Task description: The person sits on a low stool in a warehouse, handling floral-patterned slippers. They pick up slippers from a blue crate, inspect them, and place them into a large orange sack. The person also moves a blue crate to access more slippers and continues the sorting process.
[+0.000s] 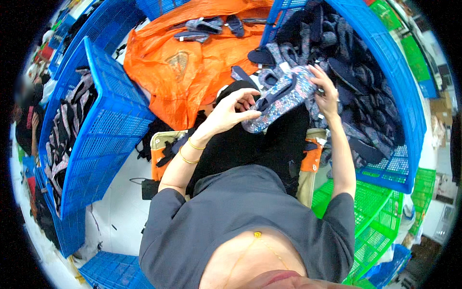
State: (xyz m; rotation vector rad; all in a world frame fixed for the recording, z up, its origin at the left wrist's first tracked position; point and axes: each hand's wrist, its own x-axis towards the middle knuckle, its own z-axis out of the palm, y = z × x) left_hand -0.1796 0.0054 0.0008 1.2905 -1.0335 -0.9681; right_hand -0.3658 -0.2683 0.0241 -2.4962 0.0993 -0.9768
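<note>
A fabric slipper [284, 96] with a speckled blue, white and pink pattern lies slantwise above my lap, its dark opening facing up. My left hand [237, 110] is closed, thumb and curled fingers at the slipper's near-left end. At the far-right end my right hand [326, 91] grips it, the fingers over the edge. Just beyond, more slippers [269, 72] in dark blue and speckled cloth crowd against it. Part of the slipper's underside is hidden.
A blue crate [409, 144] heaped with similar slippers stands at the right. An orange plastic sheet [159, 62] with several slippers spreads ahead. Another blue crate [115, 120] at the left holds dark and pink pieces. Green crates [375, 226] stand near my right elbow.
</note>
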